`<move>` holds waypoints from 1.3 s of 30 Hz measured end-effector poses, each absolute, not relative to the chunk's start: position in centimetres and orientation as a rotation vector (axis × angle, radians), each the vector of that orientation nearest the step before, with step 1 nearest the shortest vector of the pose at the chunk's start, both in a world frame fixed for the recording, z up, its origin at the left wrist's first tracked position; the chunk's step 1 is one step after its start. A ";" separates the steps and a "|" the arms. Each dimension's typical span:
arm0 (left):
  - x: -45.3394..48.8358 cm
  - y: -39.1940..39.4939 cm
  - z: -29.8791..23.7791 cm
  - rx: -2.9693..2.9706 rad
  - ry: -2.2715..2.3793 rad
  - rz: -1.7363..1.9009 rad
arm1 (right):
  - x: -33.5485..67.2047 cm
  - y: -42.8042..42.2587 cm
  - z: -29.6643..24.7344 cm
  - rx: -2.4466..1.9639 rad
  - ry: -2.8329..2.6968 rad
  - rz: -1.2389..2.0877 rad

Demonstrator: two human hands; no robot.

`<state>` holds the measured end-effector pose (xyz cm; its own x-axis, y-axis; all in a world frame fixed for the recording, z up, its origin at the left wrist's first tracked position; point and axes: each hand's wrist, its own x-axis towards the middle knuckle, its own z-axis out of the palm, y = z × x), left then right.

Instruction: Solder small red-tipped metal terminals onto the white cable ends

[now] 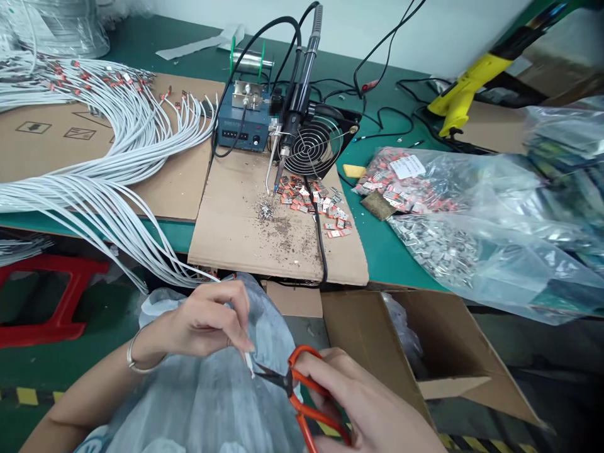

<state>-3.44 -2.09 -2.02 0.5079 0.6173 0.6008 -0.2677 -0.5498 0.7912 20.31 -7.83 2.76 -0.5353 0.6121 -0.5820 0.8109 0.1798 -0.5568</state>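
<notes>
The left hand [202,327] sits at about 7 o'clock in the view, with a thin bracelet [134,362] on the wrist. Its thumb and fingers pinch a white wire [248,363] close to the cut end, which pokes down towards 5 o'clock from the fingertips. The right hand [363,402], at 5 o'clock in the view, grips orange-handled scissors [292,384] with fingers through the loops. The dark blades point to 9 o'clock and their tips meet the wire end; whether they are closed on it is hard to tell. Both hands hover over a pale plastic bag [217,390] on the lap.

At 3 o'clock from the hands stands an open cardboard box [425,352]. At 12 o'clock from them a cardboard sheet [245,233] lies on the green bench, littered with dark crumbs and small orange parts [316,204]. Above it a soldering iron [297,100] hangs tip down, between a blue control box [240,129] and a black fan [311,148]. A thick bundle of white wires [108,157] sweeps across at 10 o'clock, and a clear bag of parts [472,214] fills 3 o'clock
</notes>
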 end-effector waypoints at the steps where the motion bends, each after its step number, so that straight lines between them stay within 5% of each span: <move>1: -3.5 -2.1 -2.0 1.817 0.292 1.181 | 20.3 -7.8 2.7 1.367 2.244 -1.260; 22: -3.2 -1.8 -2.8 1.753 0.329 1.110 | 20.1 -8.1 0.6 1.258 3.156 -0.173; 32: -3.1 -1.7 -2.4 1.692 0.320 1.197 | 20.3 -8.6 0.8 1.524 2.608 -1.153; 39: -2.9 -1.8 -2.2 1.705 0.312 1.210 | 19.9 -8.2 1.3 1.444 2.528 -1.190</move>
